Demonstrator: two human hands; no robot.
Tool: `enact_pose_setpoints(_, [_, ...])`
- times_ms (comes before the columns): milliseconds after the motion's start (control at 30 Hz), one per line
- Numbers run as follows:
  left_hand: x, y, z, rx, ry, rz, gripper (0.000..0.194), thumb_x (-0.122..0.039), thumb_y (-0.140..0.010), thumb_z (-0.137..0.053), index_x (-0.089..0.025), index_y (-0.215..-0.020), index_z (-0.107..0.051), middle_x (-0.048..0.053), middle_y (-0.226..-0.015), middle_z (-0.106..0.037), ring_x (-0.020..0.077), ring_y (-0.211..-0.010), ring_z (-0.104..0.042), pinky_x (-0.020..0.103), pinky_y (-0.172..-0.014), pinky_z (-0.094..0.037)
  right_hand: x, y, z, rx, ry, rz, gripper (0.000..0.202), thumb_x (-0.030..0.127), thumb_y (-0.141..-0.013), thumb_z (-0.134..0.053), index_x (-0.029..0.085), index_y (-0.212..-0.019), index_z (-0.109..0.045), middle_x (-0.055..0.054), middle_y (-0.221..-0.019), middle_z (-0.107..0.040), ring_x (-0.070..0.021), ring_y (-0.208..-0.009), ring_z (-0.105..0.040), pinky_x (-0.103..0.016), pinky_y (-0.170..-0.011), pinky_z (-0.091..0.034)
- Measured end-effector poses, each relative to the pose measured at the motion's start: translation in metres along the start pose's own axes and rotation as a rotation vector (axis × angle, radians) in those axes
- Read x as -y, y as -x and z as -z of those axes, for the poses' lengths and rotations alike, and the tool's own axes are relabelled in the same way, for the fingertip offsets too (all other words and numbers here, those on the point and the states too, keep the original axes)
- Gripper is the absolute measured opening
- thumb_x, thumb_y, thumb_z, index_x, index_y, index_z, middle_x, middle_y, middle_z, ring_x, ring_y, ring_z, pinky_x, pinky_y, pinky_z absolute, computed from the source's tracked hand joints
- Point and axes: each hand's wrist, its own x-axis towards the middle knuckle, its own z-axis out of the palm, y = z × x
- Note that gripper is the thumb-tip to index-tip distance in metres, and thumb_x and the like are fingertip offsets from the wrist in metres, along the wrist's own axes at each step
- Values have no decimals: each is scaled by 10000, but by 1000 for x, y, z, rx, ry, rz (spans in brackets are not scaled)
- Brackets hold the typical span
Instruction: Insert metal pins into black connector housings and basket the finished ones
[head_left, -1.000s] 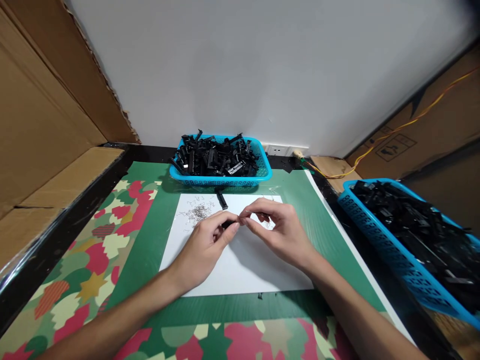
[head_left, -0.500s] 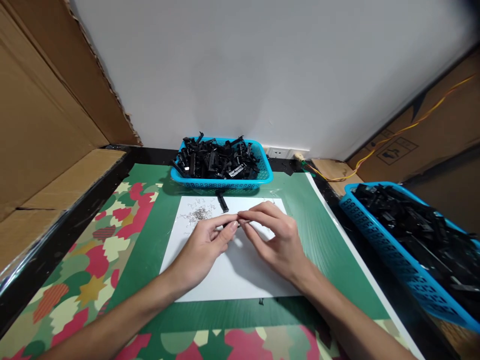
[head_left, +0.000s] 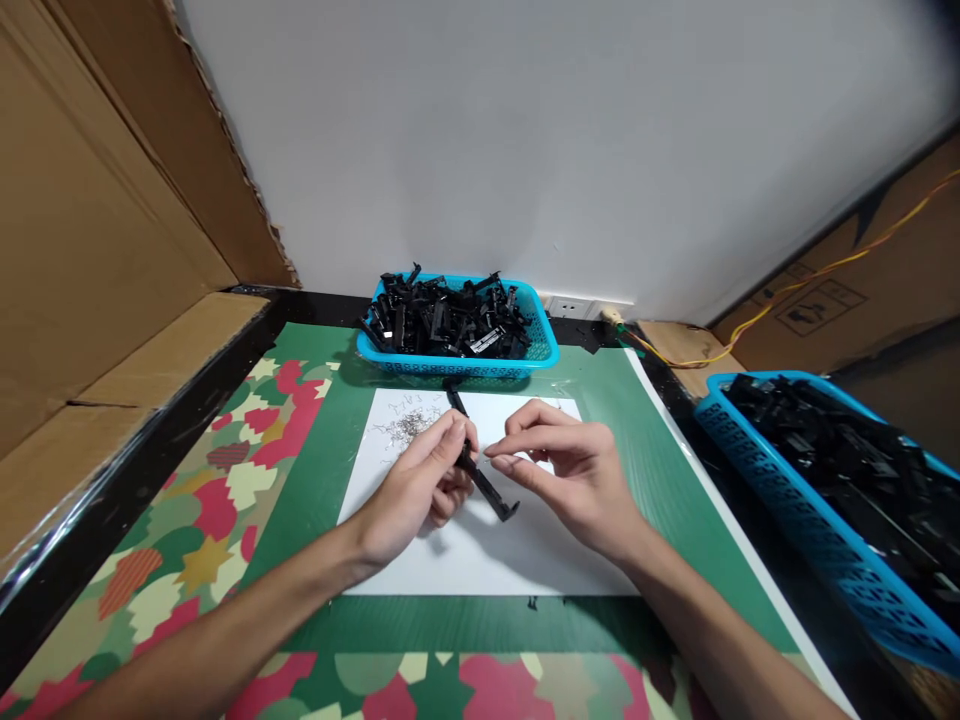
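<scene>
My left hand (head_left: 420, 485) is closed around a long, narrow black plastic part (head_left: 489, 490). The part slants down to the right and has a small hooked end. To its right, my right hand (head_left: 574, 465) has thumb and forefinger pinched together, apart from the part; anything between those fingertips is too small to name. Beneath both hands lies a white sheet of paper (head_left: 525, 560). A heap of tiny thin wire pieces (head_left: 411, 428) is scattered on the sheet's upper left. Another black piece (head_left: 455, 397) shows just beyond my left fingers, partly hidden.
A blue basket (head_left: 457, 368) full of black plastic parts stands against the wall. A second blue basket (head_left: 795, 520), also filled, is at the right. Cardboard (head_left: 112, 200) borders the left side. A wall socket (head_left: 570, 307) with yellow wires sits behind the table.
My hands were together at the fingertips and have parted. The black part in my left hand has turned, so its length now shows. The view has shifted slightly.
</scene>
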Motion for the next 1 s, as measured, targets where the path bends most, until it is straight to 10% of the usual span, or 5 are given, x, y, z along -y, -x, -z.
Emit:
enact_pose_setpoints(233, [6, 4, -6, 141, 119, -16, 346, -589, -1078, -464, -254, -991, -463, -50, -709, -379, 100, -561, -229, 233, -527, -163, 6, 3, -12, -15, -112, -47, 118, 283, -892, -835, 321, -990, -888, -47, -868, -661, -186, -787, -604, -336, -664, -509])
enact_pose_setpoints(1000, [14, 2, -4, 42, -6, -125, 371, -635, -1068, -452, -266, -1044, -424, -55, -777, -342, 98, -613, -264, 195, -546, -223, 11, 8, -18, -12, 64, 140, 323, 142, -964, -707, 336, -1188, -836, -36, -950, -631, -152, -801, -576, -292, -631, -439])
